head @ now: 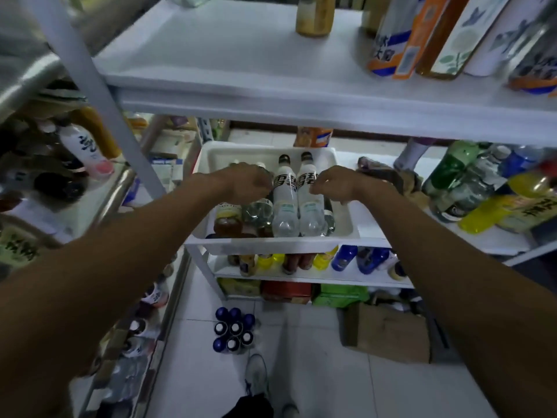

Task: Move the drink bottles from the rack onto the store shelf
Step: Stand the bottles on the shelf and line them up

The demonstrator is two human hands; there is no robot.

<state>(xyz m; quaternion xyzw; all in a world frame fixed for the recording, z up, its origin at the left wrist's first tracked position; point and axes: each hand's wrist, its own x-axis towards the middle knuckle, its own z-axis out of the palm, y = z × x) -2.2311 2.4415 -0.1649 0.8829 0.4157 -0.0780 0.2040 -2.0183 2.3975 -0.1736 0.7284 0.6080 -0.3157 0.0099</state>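
Over tray [241, 153] middle, your left hand [247, 182] and right hand [334, 184] curl beside two white bottles [284, 206] lying flat; grip unclear. Round bottles roll: pull one, neighbour may slide toward near edge.

Pale square tiles cover the floor [316, 381]. A brown cardboard box [388, 336] sits on it beside the white shelving unit [301, 116], green cartons [340, 294] stacked under the lowest tier. The light is dim and cool.

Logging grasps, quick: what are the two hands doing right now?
Left hand: curled over the bottles; grip cannot be told.
Right hand: loosely curled, holding nothing.
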